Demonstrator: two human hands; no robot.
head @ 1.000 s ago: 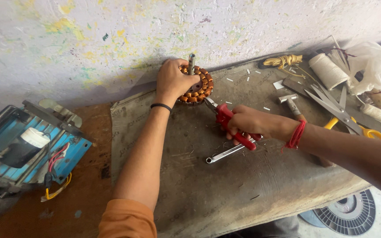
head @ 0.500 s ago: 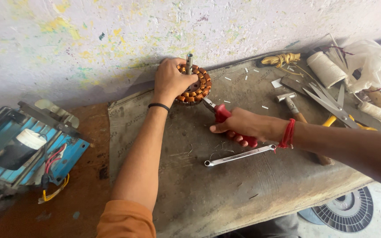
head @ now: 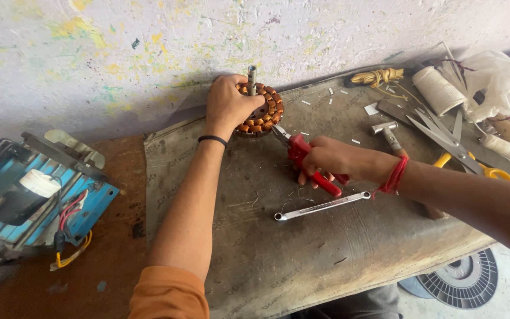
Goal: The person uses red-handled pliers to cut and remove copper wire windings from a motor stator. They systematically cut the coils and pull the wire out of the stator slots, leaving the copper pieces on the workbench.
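A round motor stator (head: pixel 265 111) with orange copper windings and a steel shaft lies on a grey mat (head: pixel 302 248) by the wall. My left hand (head: pixel 226 105) grips its left side. My right hand (head: pixel 332 160) is closed around red-handled pliers (head: pixel 303 155), whose jaws point at the stator's lower right edge. A silver spanner (head: pixel 321 206) lies on the mat just in front of my right hand.
A blue machine (head: pixel 28 195) with wires sits at the left. At the right lie a hammer (head: pixel 392 139), scissors (head: pixel 453 145), spools of white thread (head: pixel 438 90), a white bag (head: pixel 500 82) and a yellow cord bundle (head: pixel 379 77). A fan grille (head: pixel 461 279) lies below the bench edge.
My right hand, still gripping the red pliers, has lifted away from the spanner and moved slightly up toward the stator. My left hand stays on the stator.
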